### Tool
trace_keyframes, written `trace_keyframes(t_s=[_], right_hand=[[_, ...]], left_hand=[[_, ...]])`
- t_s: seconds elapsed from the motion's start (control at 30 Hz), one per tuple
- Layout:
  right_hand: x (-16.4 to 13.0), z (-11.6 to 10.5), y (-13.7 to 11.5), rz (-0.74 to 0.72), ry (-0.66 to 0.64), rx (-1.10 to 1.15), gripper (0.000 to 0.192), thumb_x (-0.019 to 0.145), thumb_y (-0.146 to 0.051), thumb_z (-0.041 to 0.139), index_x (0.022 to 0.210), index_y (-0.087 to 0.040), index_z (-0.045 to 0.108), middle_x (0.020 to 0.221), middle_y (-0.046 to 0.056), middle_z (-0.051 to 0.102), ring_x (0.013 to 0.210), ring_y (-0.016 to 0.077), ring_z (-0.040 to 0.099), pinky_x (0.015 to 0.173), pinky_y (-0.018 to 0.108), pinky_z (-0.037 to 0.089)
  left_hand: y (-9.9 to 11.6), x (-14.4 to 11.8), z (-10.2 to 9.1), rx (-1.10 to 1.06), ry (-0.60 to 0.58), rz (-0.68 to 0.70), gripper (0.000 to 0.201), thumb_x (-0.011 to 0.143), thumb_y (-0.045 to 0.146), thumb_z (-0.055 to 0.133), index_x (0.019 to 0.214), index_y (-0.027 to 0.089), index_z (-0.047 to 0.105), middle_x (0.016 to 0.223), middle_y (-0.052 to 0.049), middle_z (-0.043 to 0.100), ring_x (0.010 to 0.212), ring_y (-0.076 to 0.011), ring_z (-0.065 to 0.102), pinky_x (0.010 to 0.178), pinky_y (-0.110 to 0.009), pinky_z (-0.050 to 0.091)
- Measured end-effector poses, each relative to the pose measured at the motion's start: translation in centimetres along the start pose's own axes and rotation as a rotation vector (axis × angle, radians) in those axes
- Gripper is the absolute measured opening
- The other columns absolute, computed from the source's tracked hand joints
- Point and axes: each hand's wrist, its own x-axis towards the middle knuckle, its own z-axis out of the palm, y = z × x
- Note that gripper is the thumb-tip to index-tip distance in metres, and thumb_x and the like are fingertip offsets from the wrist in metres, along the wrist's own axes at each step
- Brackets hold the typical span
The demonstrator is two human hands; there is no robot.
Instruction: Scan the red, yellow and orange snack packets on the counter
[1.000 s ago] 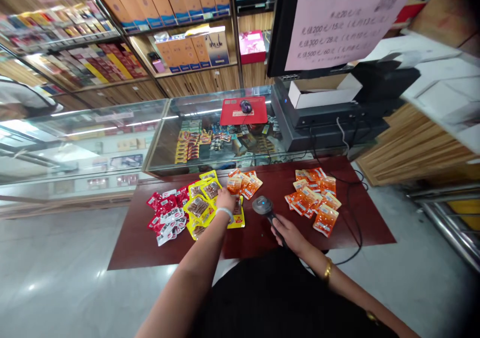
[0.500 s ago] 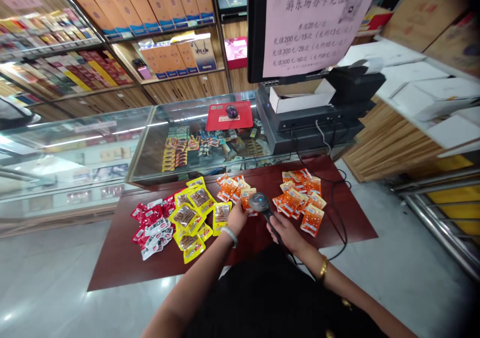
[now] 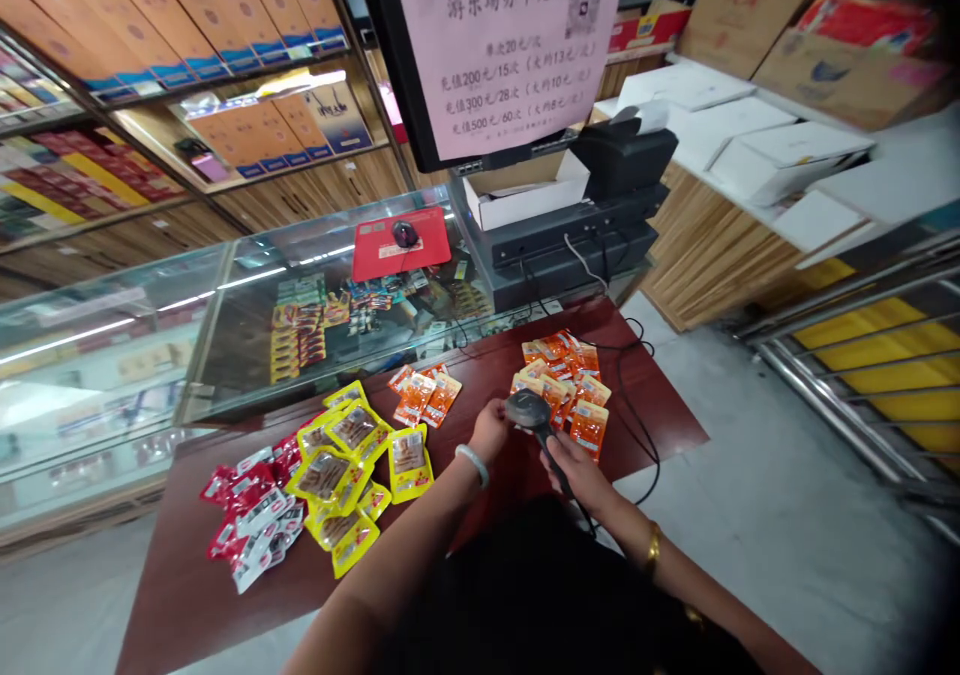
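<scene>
My right hand [image 3: 576, 473] is wrapped around the handle of a black barcode scanner [image 3: 529, 409], whose head points up and to the left. My left hand [image 3: 491, 429] is right beside that head, fingers pinched on an orange snack packet that the scanner mostly hides. Just beyond lies a pile of orange snack packets [image 3: 589, 430]. A smaller group of orange packets [image 3: 415, 398] lies up and left of my left hand. Yellow snack bags [image 3: 356, 430] with clear windows lie further left, overlapping. Red and white packets [image 3: 251, 495] are heaped at the far left.
The packets lie on a dark red tabletop [image 3: 172, 565] against a glass display counter [image 3: 240, 305]. A till [image 3: 555, 230] with a pink sign [image 3: 525, 55] stands behind. The scanner's cable [image 3: 652, 455] loops at right. Metal rails [image 3: 817, 405] stand further right.
My left hand has moved from the smaller orange group toward the right-hand pile, beside the scanner head. My right hand still grips the scanner. The whole view has turned somewhat rightward.
</scene>
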Motion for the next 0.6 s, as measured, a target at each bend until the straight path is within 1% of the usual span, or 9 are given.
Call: trace_keyframes(t_s=[0.1, 0.17, 0.2, 0.23, 0.3, 0.37, 0.43, 0.5, 0.6], right_hand=[[-0.4, -1.4, -0.7, -0.018, 0.079, 0.029, 0.051, 0.075, -0.070, 0.063, 0.081, -0.022, 0.048, 0.060, -0.008, 0.050, 0.039, 0.0056, 0.042, 0.039, 0.019, 0.030], [-0.6, -1.9, -1.0, -0.018, 0.103, 0.038, 0.051, 0.075, -0.071, 0.063, 0.079, -0.022, 0.047, 0.061, -0.007, 0.051, 0.039, 0.0057, 0.043, 0.039, 0.019, 0.030], [-0.6, -2.1, -1.1, -0.017, 0.107, 0.037, 0.052, 0.074, -0.071, 0.063, 0.079, -0.022, 0.047, 0.061, -0.007, 0.051, 0.039, 0.0059, 0.043, 0.039, 0.020, 0.030], [-0.6, -2.1, -1.1, -0.016, 0.109, 0.034, 0.052, 0.074, -0.071, 0.063, 0.078, -0.022, 0.048, 0.061, -0.007, 0.051, 0.039, 0.0060, 0.043, 0.039, 0.020, 0.030], [-0.4, -1.9, -0.9, -0.012, 0.104, 0.027, 0.053, 0.073, -0.071, 0.064, 0.077, -0.022, 0.047, 0.061, -0.007, 0.051, 0.040, 0.0064, 0.043, 0.039, 0.020, 0.031], [-0.2, -1.5, -0.4, -0.011, 0.088, 0.022, 0.053, 0.073, -0.071, 0.064, 0.075, -0.022, 0.047, 0.060, -0.007, 0.050, 0.040, 0.0064, 0.043, 0.039, 0.021, 0.031], [0.0, -0.8, 0.0, -0.004, 0.057, 0.017, 0.052, 0.074, -0.071, 0.063, 0.075, -0.022, 0.046, 0.060, -0.007, 0.049, 0.039, 0.0060, 0.042, 0.039, 0.021, 0.030], [0.1, 0.0, 0.4, 0.007, 0.019, 0.007, 0.051, 0.075, -0.070, 0.062, 0.076, -0.022, 0.046, 0.060, -0.008, 0.048, 0.039, 0.0055, 0.041, 0.039, 0.020, 0.029], [0.1, 1.2, 0.7, 0.026, -0.036, -0.014, 0.049, 0.077, -0.069, 0.062, 0.078, -0.022, 0.046, 0.059, -0.009, 0.046, 0.038, 0.0049, 0.039, 0.038, 0.019, 0.028]], left_hand=[[1.5, 1.6, 3.0, 0.034, -0.135, 0.037, 0.030, 0.067, 0.017, 0.073, 0.095, 0.011, 0.066, 0.082, -0.006, 0.071, 0.068, -0.0146, 0.063, 0.070, -0.028, 0.053], [2.4, 2.1, 3.3, 0.132, -0.134, 0.078, 0.031, 0.071, 0.017, 0.071, 0.102, 0.012, 0.067, 0.091, -0.009, 0.073, 0.073, -0.0164, 0.066, 0.074, -0.031, 0.053], [2.7, 2.2, 2.8, 0.209, -0.100, 0.104, 0.029, 0.074, 0.017, 0.069, 0.102, 0.012, 0.068, 0.095, -0.010, 0.073, 0.079, -0.0174, 0.067, 0.078, -0.031, 0.053], [2.8, 2.1, 1.9, 0.304, -0.054, 0.130, 0.026, 0.077, 0.017, 0.067, 0.103, 0.013, 0.068, 0.099, -0.011, 0.073, 0.085, -0.0183, 0.067, 0.084, -0.032, 0.052], [2.9, 1.7, -0.7, 0.543, 0.068, 0.166, 0.025, 0.081, 0.019, 0.064, 0.105, 0.016, 0.069, 0.108, -0.012, 0.071, 0.099, -0.0204, 0.066, 0.094, -0.034, 0.049], [2.6, 1.0, -3.8, 0.816, 0.211, 0.178, 0.036, 0.083, 0.023, 0.063, 0.117, 0.016, 0.065, 0.125, -0.015, 0.064, 0.118, -0.0246, 0.058, 0.105, -0.038, 0.042], [2.0, 0.3, -6.7, 1.058, 0.305, 0.161, 0.055, 0.083, 0.029, 0.064, 0.134, 0.013, 0.054, 0.144, -0.019, 0.049, 0.137, -0.0295, 0.042, 0.114, -0.043, 0.031], [1.2, -0.2, -8.7, 1.223, 0.303, 0.102, 0.074, 0.082, 0.037, 0.065, 0.146, 0.009, 0.040, 0.154, -0.022, 0.034, 0.146, -0.0327, 0.025, 0.119, -0.047, 0.020], [0.0, -0.7, -9.7, 1.343, 0.224, 0.012, 0.090, 0.081, 0.045, 0.065, 0.152, 0.006, 0.026, 0.158, -0.024, 0.022, 0.149, -0.0345, 0.016, 0.120, -0.049, 0.013]])
